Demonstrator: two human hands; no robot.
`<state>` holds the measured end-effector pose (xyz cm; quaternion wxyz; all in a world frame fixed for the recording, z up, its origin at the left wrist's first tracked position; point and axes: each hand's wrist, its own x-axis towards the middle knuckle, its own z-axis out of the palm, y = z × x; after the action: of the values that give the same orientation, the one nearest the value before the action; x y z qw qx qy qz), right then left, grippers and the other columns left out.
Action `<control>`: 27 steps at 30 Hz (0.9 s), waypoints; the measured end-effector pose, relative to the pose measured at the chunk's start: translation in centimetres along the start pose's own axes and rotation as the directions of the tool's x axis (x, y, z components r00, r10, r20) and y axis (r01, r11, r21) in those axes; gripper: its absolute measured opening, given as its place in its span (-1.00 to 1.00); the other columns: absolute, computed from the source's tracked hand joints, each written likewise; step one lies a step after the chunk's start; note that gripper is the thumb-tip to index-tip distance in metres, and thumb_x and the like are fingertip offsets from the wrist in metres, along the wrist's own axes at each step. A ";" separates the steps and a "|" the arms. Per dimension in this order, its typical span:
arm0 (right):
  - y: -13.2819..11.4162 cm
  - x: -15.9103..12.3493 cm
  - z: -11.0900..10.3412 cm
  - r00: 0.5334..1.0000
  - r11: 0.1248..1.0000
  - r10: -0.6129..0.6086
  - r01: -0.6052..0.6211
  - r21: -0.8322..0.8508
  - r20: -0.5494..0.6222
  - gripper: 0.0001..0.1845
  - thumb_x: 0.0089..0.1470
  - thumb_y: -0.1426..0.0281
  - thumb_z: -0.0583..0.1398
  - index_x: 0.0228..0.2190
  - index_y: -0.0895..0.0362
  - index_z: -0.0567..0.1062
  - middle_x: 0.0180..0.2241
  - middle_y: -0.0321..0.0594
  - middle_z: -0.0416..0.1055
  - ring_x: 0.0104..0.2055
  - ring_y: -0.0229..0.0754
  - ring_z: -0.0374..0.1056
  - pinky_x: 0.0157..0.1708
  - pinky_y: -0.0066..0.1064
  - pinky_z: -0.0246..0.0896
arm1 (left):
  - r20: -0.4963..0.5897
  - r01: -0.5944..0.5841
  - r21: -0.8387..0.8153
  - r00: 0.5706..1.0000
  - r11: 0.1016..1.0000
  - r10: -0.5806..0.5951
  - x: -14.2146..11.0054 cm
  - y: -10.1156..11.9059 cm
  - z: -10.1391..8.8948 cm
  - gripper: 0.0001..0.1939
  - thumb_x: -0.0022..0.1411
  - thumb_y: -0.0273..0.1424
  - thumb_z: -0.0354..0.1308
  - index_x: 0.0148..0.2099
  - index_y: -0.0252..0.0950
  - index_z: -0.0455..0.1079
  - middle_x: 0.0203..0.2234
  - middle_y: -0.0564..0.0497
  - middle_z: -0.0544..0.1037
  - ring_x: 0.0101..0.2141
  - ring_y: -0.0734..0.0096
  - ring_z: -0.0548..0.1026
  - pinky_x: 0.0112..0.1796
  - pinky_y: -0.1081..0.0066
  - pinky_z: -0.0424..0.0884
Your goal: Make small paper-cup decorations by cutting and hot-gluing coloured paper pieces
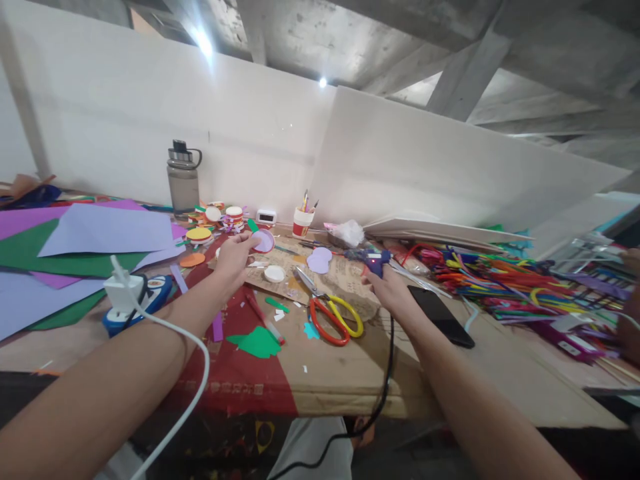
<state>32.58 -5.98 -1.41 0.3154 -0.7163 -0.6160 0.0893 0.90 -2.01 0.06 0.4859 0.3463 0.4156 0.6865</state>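
Between the fingertips of my left hand point(237, 259) is a small round piece point(263, 241) with a lilac face and a reddish rim; a green strip point(253, 225) shows right behind it. My right hand point(383, 283) is closed around a dark blue glue gun point(373, 260) with a small red light, its nozzle pointing left. A lilac scalloped paper shape point(319, 260) lies between the two hands. Below it rest scissors point(327, 310) with one red and one yellow handle. A white disc point(275, 273) sits near my left hand. Nearer me are green paper point(259, 342) and a turquoise flower cutout point(311, 331).
Coloured sheets point(107, 230) and a blue power strip point(159, 293) with a white cable are at left. A water bottle point(183, 183) and pencil cup point(303, 222) stand behind. At right lie a phone point(440, 315) and pipe cleaners point(480, 273); a black cord hangs from the glue gun.
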 end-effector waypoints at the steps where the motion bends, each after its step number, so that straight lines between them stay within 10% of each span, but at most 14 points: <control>1: 1.0 0.3 -0.3 0.998 0.994 0.046 -0.043 -0.098 0.030 -0.66 0.12 0.28 0.01 -0.25 0.25 0.43 -0.34 0.03 0.49 -0.33 -0.07 0.42 -0.33 -0.32 0.24 | 0.006 -0.003 0.000 1.000 1.000 0.002 0.1 -0.1 0.0 -0.75 -0.29 -0.47 0.34 -0.49 -0.33 0.34 -0.59 0.12 0.40 -0.62 0.65 0.26 -0.69 0.59 -0.03; 4: 2.3 0.1 -1.3 0.991 0.920 0.093 -0.046 -0.390 0.101 -0.65 0.12 0.27 0.04 -0.33 0.27 0.50 -0.27 0.17 0.47 -0.15 0.07 0.40 -0.21 -0.24 0.23 | -0.002 -0.010 0.004 1.000 1.000 0.010 0.2 -0.1 -0.1 -0.76 -0.29 -0.47 0.33 -0.52 -0.33 0.32 -0.62 0.13 0.38 -0.64 0.66 0.23 -0.69 0.58 -0.05; 8: 0.4 -1.8 -2.0 0.996 0.796 -0.008 -0.048 -0.603 -0.090 -0.61 0.09 0.20 0.11 -0.25 0.27 0.51 -0.15 0.27 0.39 -0.06 0.23 0.32 -0.17 -0.03 0.21 | -0.017 -0.017 0.004 1.000 1.000 0.017 0.0 0.0 -0.1 -0.75 -0.30 -0.47 0.34 -0.50 -0.32 0.33 -0.60 0.13 0.38 -0.62 0.65 0.25 -0.68 0.58 -0.03; 12: -4.7 -4.1 -0.8 0.917 0.870 -0.397 0.392 -0.299 0.047 -0.78 0.13 0.34 0.09 -0.37 0.15 0.51 -0.24 0.01 0.45 -0.12 -0.01 0.36 -0.12 -0.20 0.21 | -0.031 -0.011 0.041 0.999 0.999 0.013 0.0 0.0 0.0 -0.75 -0.30 -0.46 0.34 -0.50 -0.33 0.34 -0.58 0.13 0.38 -0.60 0.66 0.25 -0.67 0.59 0.00; 16: -10.7 -5.8 2.4 0.791 0.840 -0.525 0.540 0.043 0.315 -0.83 0.10 0.39 0.12 -0.43 0.09 0.52 -0.38 -0.19 0.51 -0.35 -0.18 0.39 -0.33 -0.39 0.22 | 0.003 -0.023 0.066 1.000 0.998 0.023 0.2 -0.2 0.0 -0.74 -0.29 -0.44 0.35 -0.50 -0.33 0.34 -0.57 0.11 0.39 -0.60 0.64 0.25 -0.68 0.60 0.01; 27: -16.6 -5.8 5.8 0.727 0.784 -0.364 0.577 -0.229 0.582 -0.84 -0.06 0.31 0.25 -0.55 0.14 0.55 -0.52 -0.13 0.48 -0.44 -0.12 0.39 -0.50 -0.42 0.14 | 0.035 -0.028 0.081 0.999 0.996 0.025 0.5 -0.8 -0.1 -0.76 -0.27 -0.43 0.34 -0.53 -0.32 0.32 -0.59 0.10 0.40 -0.62 0.65 0.27 -0.68 0.60 0.02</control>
<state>14.59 -8.77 1.83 0.0027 -0.5301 -0.8455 0.0634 0.96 -1.41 -0.67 0.4691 0.3828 0.4305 0.6694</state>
